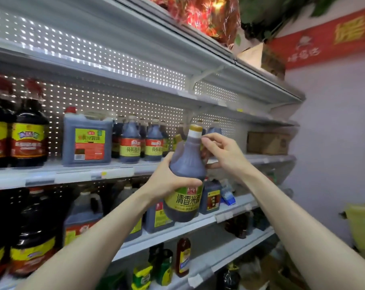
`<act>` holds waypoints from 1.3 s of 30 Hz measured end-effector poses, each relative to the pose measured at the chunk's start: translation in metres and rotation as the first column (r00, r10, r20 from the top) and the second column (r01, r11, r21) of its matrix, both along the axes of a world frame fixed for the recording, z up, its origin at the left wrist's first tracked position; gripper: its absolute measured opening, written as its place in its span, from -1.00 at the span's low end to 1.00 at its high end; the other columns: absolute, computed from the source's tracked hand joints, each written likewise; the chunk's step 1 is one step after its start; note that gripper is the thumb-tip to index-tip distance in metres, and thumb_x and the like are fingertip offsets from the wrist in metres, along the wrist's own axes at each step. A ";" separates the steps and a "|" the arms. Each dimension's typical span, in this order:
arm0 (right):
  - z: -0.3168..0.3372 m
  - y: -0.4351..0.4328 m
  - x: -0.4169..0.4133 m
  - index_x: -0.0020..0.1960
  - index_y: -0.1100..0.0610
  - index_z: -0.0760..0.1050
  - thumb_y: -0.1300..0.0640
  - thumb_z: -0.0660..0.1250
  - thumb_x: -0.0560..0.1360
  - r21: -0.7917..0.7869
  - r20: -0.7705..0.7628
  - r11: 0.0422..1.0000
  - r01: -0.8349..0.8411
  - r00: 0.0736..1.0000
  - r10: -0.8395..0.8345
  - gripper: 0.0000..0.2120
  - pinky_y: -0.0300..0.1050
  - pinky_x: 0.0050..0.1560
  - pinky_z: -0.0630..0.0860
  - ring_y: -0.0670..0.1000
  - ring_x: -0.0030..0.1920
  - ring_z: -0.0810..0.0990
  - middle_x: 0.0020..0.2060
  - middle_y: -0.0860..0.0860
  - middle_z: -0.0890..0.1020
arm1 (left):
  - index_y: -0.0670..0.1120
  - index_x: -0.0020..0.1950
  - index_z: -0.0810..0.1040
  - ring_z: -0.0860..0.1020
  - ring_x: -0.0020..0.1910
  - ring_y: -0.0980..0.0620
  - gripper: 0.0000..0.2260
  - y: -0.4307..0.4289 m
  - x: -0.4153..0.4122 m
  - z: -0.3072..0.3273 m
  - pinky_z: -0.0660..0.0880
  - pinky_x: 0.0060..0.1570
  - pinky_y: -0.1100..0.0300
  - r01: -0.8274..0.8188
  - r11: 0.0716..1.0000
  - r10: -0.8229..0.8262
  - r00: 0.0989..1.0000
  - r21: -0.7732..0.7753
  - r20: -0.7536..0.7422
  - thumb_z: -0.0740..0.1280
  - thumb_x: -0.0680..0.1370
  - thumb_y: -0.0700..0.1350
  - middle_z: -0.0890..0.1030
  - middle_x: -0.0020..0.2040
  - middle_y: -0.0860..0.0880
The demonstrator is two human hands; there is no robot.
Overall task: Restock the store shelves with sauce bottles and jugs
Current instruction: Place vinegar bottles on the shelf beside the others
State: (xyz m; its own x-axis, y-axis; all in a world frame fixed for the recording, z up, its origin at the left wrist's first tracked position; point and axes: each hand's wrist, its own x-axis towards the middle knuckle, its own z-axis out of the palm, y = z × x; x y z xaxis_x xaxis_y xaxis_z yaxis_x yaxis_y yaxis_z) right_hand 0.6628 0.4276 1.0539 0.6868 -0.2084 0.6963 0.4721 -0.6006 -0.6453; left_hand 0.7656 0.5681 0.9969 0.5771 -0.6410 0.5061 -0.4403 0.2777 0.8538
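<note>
We find the left hand point(173, 182) wrapped round the belly of the sauce bottle point(187, 160) and the right hand point(221, 151) curled at its neck. The bottle is held tilted before the middle shelf point(72, 174). A bottle row point(131, 143) stands left and a cardboard box point(267, 143) right, with bare shelf between. A wall point(334, 122) closes the right.

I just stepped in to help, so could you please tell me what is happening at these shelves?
A person is restocking. The left hand grips the body of a dark sauce bottle, the right hand holds its neck. The bottle is tilted in the air before the middle shelf, not yet set down.
</note>
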 end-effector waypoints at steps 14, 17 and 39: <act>0.017 -0.212 0.130 -0.09 0.13 0.49 0.07 0.23 0.61 0.081 -0.075 0.997 0.011 0.997 -0.005 -0.83 0.23 -0.11 0.60 -0.04 -0.24 0.54 -0.26 0.05 0.55 | 0.02 0.25 0.42 0.65 0.04 0.03 -0.14 -0.213 0.121 0.020 0.60 0.02 0.03 -0.101 0.994 0.100 0.995 -0.030 -0.016 0.64 -0.01 -0.01 0.64 0.12 -0.02; 0.018 -0.249 0.157 -0.12 0.09 0.50 0.05 0.24 0.60 0.076 -0.057 0.997 -0.020 0.998 0.024 -0.82 0.19 -0.16 0.61 0.01 -0.25 0.55 -0.29 0.00 0.57 | -0.03 0.25 0.42 0.65 0.02 0.06 -0.17 -0.244 0.136 0.023 0.60 -0.02 0.12 -0.157 0.987 0.157 0.988 -0.041 -0.003 0.65 0.03 -0.06 0.64 0.10 -0.02; 0.063 -0.421 0.338 -0.16 0.04 0.50 0.08 0.23 0.61 0.082 0.031 0.891 -0.447 0.895 0.446 -0.81 -0.27 -0.45 0.44 -0.17 -0.42 0.51 -0.33 -0.02 0.55 | 0.07 0.27 0.38 0.60 0.10 0.02 -0.29 -0.403 0.263 0.066 0.56 0.06 0.08 -0.483 0.875 0.484 0.874 -0.035 0.037 0.62 0.22 -0.20 0.61 0.14 -0.02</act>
